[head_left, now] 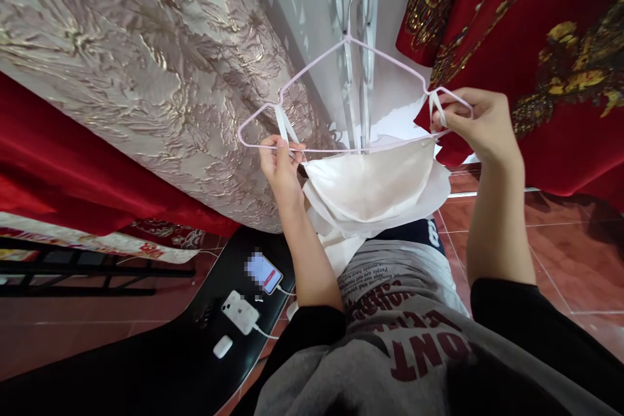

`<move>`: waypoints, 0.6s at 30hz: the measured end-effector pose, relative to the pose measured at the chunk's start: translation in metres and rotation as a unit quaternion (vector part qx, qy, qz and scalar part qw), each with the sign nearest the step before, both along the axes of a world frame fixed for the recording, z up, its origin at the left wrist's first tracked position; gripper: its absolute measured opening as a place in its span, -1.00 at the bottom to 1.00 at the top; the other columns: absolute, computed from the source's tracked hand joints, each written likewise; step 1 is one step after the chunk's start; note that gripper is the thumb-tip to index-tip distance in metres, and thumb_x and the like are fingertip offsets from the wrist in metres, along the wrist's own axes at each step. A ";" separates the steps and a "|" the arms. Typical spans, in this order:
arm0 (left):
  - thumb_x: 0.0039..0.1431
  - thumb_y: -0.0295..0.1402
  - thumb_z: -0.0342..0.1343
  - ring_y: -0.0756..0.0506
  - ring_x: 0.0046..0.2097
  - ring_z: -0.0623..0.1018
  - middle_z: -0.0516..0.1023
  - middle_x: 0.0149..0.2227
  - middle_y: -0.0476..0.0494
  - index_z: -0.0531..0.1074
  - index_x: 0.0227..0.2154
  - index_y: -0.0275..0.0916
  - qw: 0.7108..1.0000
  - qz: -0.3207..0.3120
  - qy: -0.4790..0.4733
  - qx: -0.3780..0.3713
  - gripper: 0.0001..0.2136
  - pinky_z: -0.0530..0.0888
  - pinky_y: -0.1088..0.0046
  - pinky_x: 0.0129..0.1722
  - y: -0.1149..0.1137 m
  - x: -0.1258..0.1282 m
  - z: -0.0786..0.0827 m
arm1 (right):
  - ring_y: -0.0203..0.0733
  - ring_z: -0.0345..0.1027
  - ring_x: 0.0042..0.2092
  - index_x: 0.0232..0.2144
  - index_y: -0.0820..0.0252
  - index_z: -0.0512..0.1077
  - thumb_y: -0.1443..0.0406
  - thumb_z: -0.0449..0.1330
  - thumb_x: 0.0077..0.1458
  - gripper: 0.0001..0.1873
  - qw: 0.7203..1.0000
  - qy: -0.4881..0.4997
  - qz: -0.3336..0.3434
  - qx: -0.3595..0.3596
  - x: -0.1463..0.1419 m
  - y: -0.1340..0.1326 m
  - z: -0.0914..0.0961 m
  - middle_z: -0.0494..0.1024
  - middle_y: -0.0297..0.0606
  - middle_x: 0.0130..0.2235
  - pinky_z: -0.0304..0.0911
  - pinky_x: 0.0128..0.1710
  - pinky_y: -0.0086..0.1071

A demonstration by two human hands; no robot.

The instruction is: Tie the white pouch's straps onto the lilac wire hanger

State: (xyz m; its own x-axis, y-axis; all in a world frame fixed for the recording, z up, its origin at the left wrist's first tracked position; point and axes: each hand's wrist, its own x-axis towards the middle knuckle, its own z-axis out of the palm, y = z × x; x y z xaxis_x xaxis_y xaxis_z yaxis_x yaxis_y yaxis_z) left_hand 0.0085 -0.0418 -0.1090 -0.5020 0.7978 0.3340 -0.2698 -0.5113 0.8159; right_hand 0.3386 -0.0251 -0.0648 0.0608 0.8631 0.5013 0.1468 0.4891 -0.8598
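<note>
A thin pale pink wire hanger (312, 65) is held up in front of me, its hook near a white rail. A white satin garment (370, 188) hangs from it by two narrow straps. My left hand (279, 166) pinches the left strap at the hanger's lower left bar. My right hand (480, 123) grips the right strap and the hanger's right shoulder. The cloth sags between my hands above my lap.
A beige and gold floral garment (146, 65) hangs at left over red cloth (58, 169). A red gown with gold embroidery (546, 45) hangs at right. A black bench (160, 364) below holds two phones (241, 312) and a small white case (223, 346). The floor is red tile (575, 247).
</note>
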 end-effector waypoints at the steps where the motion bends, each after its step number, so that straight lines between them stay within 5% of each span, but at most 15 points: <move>1: 0.32 -0.26 0.26 0.06 -0.55 0.40 0.54 -0.52 0.05 0.36 -0.30 -0.15 1.000 -0.004 0.001 0.001 -0.81 0.43 0.54 -0.43 0.000 0.000 -0.001 | -0.32 0.42 -0.51 -0.32 0.19 0.67 0.28 0.55 -0.12 -0.74 1.000 0.008 0.002 -0.016 0.005 -0.004 -0.005 0.60 -0.33 -0.55 0.32 -0.47 -0.35; 6: 0.28 -0.26 0.31 0.06 -0.54 0.42 0.63 -0.46 0.00 0.36 -0.29 -0.16 0.999 -0.042 -0.005 0.009 -0.79 0.45 0.53 -0.41 0.003 0.004 -0.011 | -0.33 0.36 -0.51 -0.16 0.16 0.60 0.18 0.52 -0.02 -0.63 0.989 -0.001 0.042 -0.144 0.009 -0.029 -0.033 0.56 -0.36 -0.52 0.27 -0.47 -0.36; 12: 0.27 -0.23 0.33 0.05 -0.50 0.45 0.69 -0.35 -0.04 0.40 -0.27 -0.13 0.999 -0.046 -0.002 0.014 -0.80 0.47 0.49 -0.36 0.003 0.012 -0.021 | -0.25 0.46 -0.28 0.04 0.08 0.44 0.07 0.41 0.10 -0.49 0.986 -0.078 0.085 -0.122 -0.053 -0.044 -0.054 0.61 -0.21 -0.05 0.42 -0.30 -0.29; 15: 0.22 -0.23 0.37 0.04 -0.42 0.51 0.72 -0.21 -0.10 0.48 -0.24 -0.15 0.999 -0.039 0.024 0.020 -0.80 0.49 0.48 -0.30 -0.002 0.010 -0.024 | -0.24 0.43 -0.29 0.11 0.06 0.37 0.09 0.38 0.13 -0.45 0.988 -0.138 0.022 -0.069 -0.080 -0.046 -0.059 0.55 -0.17 0.07 0.44 -0.27 -0.23; 18: 0.21 -0.17 0.36 0.01 -0.35 0.57 0.69 -0.29 -0.10 0.58 -0.26 -0.19 0.995 -0.019 0.097 -0.003 -0.80 0.52 0.46 -0.25 -0.010 0.003 -0.027 | -0.12 0.45 -0.14 0.11 0.02 0.38 0.09 0.33 0.17 -0.51 0.988 -0.109 -0.112 0.007 -0.089 -0.046 -0.067 0.48 -0.14 0.10 0.46 -0.15 -0.14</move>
